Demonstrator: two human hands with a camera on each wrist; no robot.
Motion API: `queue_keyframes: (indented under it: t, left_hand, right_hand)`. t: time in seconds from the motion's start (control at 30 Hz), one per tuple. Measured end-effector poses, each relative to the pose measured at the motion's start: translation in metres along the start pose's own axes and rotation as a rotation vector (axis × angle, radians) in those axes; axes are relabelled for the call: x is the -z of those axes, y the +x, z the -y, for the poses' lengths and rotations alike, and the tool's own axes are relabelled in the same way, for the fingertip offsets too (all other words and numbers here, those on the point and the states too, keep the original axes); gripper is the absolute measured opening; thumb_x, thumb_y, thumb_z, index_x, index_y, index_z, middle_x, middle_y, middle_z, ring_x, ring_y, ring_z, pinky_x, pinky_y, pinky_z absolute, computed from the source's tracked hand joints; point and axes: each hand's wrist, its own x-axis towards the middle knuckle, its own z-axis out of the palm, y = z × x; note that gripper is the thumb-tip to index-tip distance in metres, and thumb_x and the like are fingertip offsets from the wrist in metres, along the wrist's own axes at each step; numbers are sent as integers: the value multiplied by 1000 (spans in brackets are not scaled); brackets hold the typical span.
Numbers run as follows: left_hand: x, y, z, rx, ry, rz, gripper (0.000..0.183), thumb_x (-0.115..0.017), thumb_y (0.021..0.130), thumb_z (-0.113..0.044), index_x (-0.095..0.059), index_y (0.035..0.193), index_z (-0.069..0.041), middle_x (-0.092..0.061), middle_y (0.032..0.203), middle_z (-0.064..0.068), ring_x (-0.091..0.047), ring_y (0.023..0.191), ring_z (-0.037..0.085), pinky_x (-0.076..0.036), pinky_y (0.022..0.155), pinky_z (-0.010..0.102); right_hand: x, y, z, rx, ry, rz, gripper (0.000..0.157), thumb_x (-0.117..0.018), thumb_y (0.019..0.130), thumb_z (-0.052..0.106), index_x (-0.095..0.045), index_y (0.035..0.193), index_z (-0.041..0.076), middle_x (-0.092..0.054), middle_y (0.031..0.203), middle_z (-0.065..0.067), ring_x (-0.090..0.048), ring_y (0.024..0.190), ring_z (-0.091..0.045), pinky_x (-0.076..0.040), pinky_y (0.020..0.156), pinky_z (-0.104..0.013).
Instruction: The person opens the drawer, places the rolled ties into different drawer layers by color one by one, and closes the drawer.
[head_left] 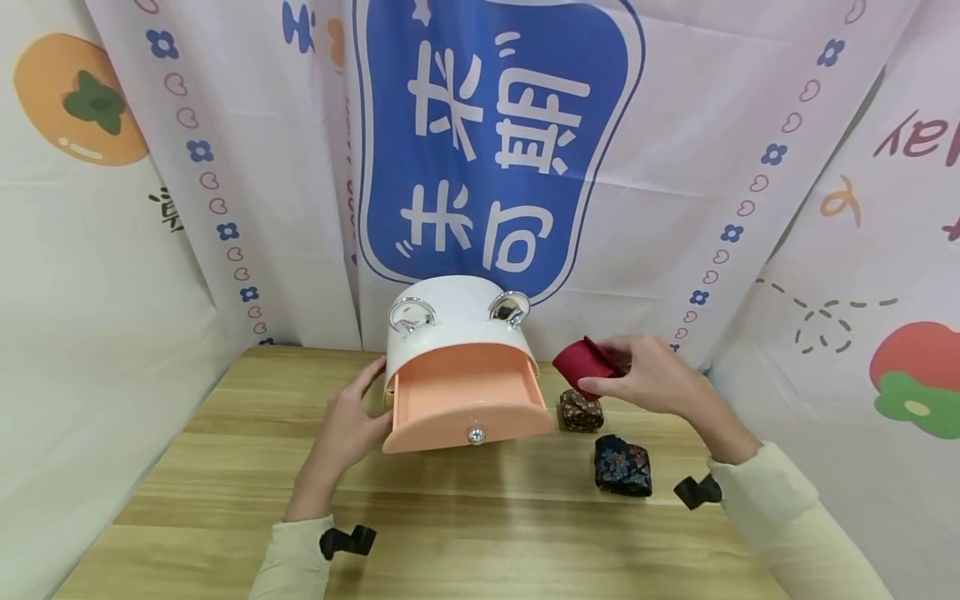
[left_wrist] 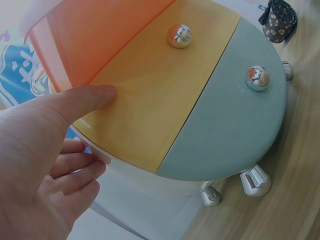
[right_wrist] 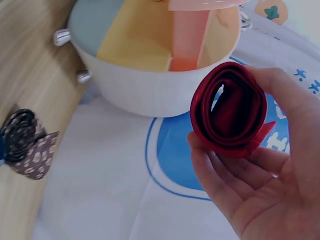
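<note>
2 lower knobs [left_wrist: 179,36] are hidden from head view; left hand [head_left: 349,427] grips cabinet [head_left: 459,310], right hand [head_left: 647,372] pinches red roll [head_left: 581,365].

On the blue panel [head_left: 486,162] of the back curtain [head_left: 690,167], the large white characters 未来可期 [head_left: 442,215] are being displayed; fragments of them are being caught in both wrist views. On the right-hand curtain [head_left: 832,250], dark red letters [head_left: 917,139] resembling "day" are being shown. Small dark writing [head_left: 171,210] on the left-hand curtain [head_left: 90,275] is being partly hidden, too much to be read.
</note>
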Motion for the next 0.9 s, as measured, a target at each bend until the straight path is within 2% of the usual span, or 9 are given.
queue_keyframes:
  t: [0.2, 0.43, 0.67, 0.9]
  left_hand:
    - [0, -1, -1, -5, -7, -5, 81, -82, 92, -20, -42, 161, -8, -50, 161, 22, -47, 149, 47, -41, 120, 68]
    - [0, 0, -1, -20, -3, -15, 80, -82, 91, -19, -43, 161, -8, -52, 160, 22, -48, 148, 47, -42, 120, 68]
    - [0, -1, -1, -13, -6, -13, 81, -83, 91, -20, -43, 161, -10, -52, 160, 21, -47, 148, 46, -41, 120, 68]
    - [0, -1, 0, -26, -22, -18, 81, -83, 90, -16, -44, 161, -10, -52, 160, 19, -48, 148, 45, -41, 120, 67]
  right_hand:
    - [5, 9, 20, 76, 39, 46, 61, -88, 86, 38, -70, 134, 3, -78, 108, -6, -71, 89, -14, -61, 74, -29]
    - [6, 24, 44, 163, 91, 116, 49, -87, 87, 34, -73, 127, 10, -78, 107, -2, -73, 89, -14, -64, 77, -30]
    - [2, 38, 65, 211, 135, 192, 61, -87, 88, 35, -68, 139, 8, -78, 117, -5, -73, 94, -15, -65, 83, -32]
    - [-8, 52, 79, 244, 130, 233, 64, -87, 87, 36, -67, 140, 7, -76, 118, -6, -73, 98, -16, -66, 89, -32]
